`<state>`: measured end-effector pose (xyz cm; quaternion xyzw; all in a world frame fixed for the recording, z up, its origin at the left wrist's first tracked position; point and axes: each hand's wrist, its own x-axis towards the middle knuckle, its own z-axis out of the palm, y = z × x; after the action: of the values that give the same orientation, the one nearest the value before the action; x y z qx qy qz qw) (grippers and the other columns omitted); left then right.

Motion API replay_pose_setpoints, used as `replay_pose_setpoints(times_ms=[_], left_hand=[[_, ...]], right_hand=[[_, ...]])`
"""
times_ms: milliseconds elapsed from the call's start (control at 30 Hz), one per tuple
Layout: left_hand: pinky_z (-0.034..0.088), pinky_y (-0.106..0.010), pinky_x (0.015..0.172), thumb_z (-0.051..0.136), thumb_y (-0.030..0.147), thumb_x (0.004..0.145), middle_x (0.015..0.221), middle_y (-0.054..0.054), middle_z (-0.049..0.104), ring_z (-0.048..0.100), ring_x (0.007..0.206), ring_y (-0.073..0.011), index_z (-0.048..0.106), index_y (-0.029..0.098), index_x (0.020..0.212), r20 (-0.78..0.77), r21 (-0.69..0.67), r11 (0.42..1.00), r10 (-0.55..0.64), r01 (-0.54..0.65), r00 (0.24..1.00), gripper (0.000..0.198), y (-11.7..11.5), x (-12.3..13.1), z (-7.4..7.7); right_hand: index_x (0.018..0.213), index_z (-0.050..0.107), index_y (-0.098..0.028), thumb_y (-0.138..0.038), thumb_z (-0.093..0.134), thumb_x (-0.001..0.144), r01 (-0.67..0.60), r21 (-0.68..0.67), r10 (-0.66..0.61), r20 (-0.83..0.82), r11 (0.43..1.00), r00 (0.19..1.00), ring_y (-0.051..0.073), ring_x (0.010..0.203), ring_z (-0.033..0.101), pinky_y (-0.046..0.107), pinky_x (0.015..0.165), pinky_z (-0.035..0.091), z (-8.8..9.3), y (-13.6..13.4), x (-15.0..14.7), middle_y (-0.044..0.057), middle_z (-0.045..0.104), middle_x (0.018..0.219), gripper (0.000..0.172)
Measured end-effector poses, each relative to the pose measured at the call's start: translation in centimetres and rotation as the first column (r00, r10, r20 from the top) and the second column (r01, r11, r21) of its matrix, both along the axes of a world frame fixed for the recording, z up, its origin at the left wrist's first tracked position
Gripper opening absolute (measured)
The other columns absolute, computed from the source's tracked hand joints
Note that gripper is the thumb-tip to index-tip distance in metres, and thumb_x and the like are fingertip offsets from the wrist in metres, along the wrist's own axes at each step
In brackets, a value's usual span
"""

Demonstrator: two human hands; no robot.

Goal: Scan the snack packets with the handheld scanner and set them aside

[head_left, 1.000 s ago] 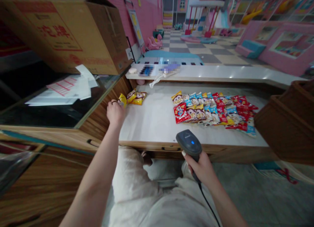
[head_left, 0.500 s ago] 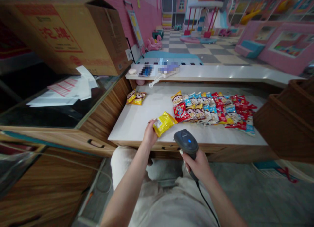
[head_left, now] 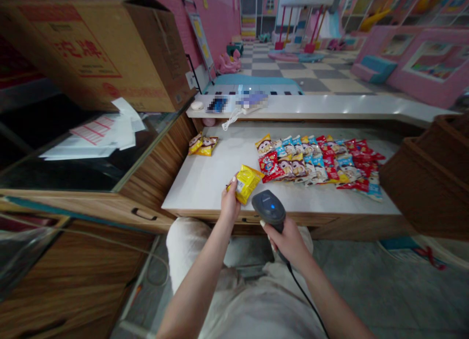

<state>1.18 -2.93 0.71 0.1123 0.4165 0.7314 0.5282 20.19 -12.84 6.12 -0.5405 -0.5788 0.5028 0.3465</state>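
Note:
My left hand is closed on the left edge of a yellow snack packet, tilted over the front of the white desk. A pale label patch shows on the packet beside my thumb. In my right hand is a dark grey barcode scanner with a blue light on top; its head is close to the packet's lower right. A black cable runs down from its handle. Rows of red, blue and yellow snack packets lie to the right. Two yellow packets lie apart at the back left.
A large cardboard box and white papers occupy the dark-topped counter on the left. Phones and a white cable rest on the raised ledge. A brown basket-like container borders the desk's right side.
My left hand has shifted slightly right with the yellow packet and the thumb now lies over its edge. The scanner has moved left, nearer the packet.

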Motion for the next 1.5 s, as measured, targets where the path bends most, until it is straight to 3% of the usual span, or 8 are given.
replay_pose_setpoints(times_ms=[133, 367, 667, 933, 1033, 1167, 1300, 1500], left_hand=[[0.06, -0.04, 0.117, 0.091, 0.05, 0.091, 0.123, -0.012, 0.089, 0.078, 0.137, -0.0308, 0.086, 0.02, 0.119, -0.071, 0.034, 0.999, -0.028, 0.03, 0.997, 0.041, -0.6, 0.2, 0.0], [0.064, -0.041, 0.114, 0.089, 0.052, 0.093, 0.12, -0.011, 0.09, 0.079, 0.137, -0.0306, 0.085, 0.022, 0.117, -0.06, 0.043, 0.997, -0.055, 0.058, 0.997, 0.039, -0.6, 0.2, 0.2], [0.063, -0.043, 0.116, 0.096, 0.052, 0.086, 0.122, -0.017, 0.089, 0.08, 0.135, -0.0341, 0.083, 0.016, 0.133, -0.017, 0.124, 0.991, -0.055, 0.056, 0.998, 0.061, -0.4, 0.2, -0.8], [0.063, -0.045, 0.114, 0.101, 0.057, 0.078, 0.119, -0.016, 0.09, 0.082, 0.13, -0.0361, 0.085, 0.017, 0.129, -0.041, 0.114, 0.992, -0.044, 0.048, 0.998, 0.066, -0.4, 0.0, -1.2], [0.063, -0.046, 0.114, 0.106, 0.054, 0.069, 0.116, -0.014, 0.09, 0.083, 0.128, -0.0365, 0.086, 0.017, 0.124, -0.053, 0.081, 0.996, -0.021, 0.025, 0.998, 0.069, -0.5, -0.2, -1.1], [0.065, -0.047, 0.108, 0.111, 0.044, 0.058, 0.109, -0.014, 0.09, 0.085, 0.117, -0.0365, 0.085, 0.015, 0.118, -0.064, 0.035, 0.999, -0.005, 0.008, 0.998, 0.071, -0.6, 0.0, -0.8], [0.067, -0.043, 0.096, 0.111, 0.049, 0.055, 0.094, -0.01, 0.088, 0.087, 0.099, -0.0334, 0.083, 0.014, 0.103, -0.052, -0.016, 0.999, 0.041, -0.042, 0.998, 0.065, -0.7, 0.6, -0.2], [0.059, -0.031, 0.074, 0.101, 0.059, 0.07, 0.081, -0.003, 0.082, 0.078, 0.073, -0.0201, 0.077, 0.017, 0.089, -0.083, -0.079, 0.982, 0.164, -0.17, 0.983, 0.052, -0.4, 1.1, -0.1]], right_hand=[[0.076, 0.063, -0.029, -0.053, 0.076, 0.084, -0.017, -0.012, 0.016, -0.04, 1.0, 0.999, 0.02, 0.035, 0.063, 0.027, 0.045, 0.051, 0.3, 0.3, -0.8, -0.006, 0.059, 0.042, 0.029], [0.073, 0.06, -0.03, -0.049, 0.074, 0.086, -0.054, 0.021, 0.054, 0.0, 0.998, 0.999, 0.021, 0.037, 0.061, 0.029, 0.046, 0.048, 0.5, 0.1, -1.4, -0.005, 0.057, 0.043, 0.026], [0.073, 0.059, -0.03, -0.048, 0.073, 0.087, -0.061, 0.027, 0.061, 0.011, 0.998, 0.998, 0.02, 0.038, 0.061, 0.029, 0.05, 0.048, 0.7, 0.0, -1.3, -0.006, 0.056, 0.043, 0.027], [0.08, 0.061, -0.03, -0.053, 0.072, 0.085, -0.051, -0.004, 0.051, -0.012, 0.999, 0.999, 0.021, 0.038, 0.062, 0.029, 0.047, 0.048, 0.7, -0.1, -1.3, -0.008, 0.056, 0.044, 0.026], [0.079, 0.061, -0.03, -0.053, 0.071, 0.085, -0.054, -0.018, 0.054, -0.007, 0.998, 0.999, 0.021, 0.038, 0.062, 0.029, 0.047, 0.047, 1.0, -0.1, -1.3, -0.007, 0.055, 0.043, 0.025], [0.079, 0.062, -0.03, -0.052, 0.07, 0.084, -0.052, -0.02, 0.051, -0.006, 0.998, 0.999, 0.022, 0.039, 0.062, 0.03, 0.047, 0.047, 1.1, -0.2, -1.3, -0.006, 0.056, 0.043, 0.024], [0.08, 0.063, -0.03, -0.052, 0.071, 0.084, -0.052, -0.027, 0.052, -0.01, 0.998, 0.999, 0.023, 0.039, 0.063, 0.03, 0.046, 0.047, 1.0, -0.2, -1.3, -0.007, 0.056, 0.043, 0.024], [0.079, 0.063, -0.029, -0.052, 0.074, 0.084, -0.04, -0.029, 0.039, -0.019, 0.999, 0.999, 0.022, 0.039, 0.063, 0.03, 0.046, 0.048, 0.8, -0.2, -1.2, -0.006, 0.057, 0.043, 0.026]])
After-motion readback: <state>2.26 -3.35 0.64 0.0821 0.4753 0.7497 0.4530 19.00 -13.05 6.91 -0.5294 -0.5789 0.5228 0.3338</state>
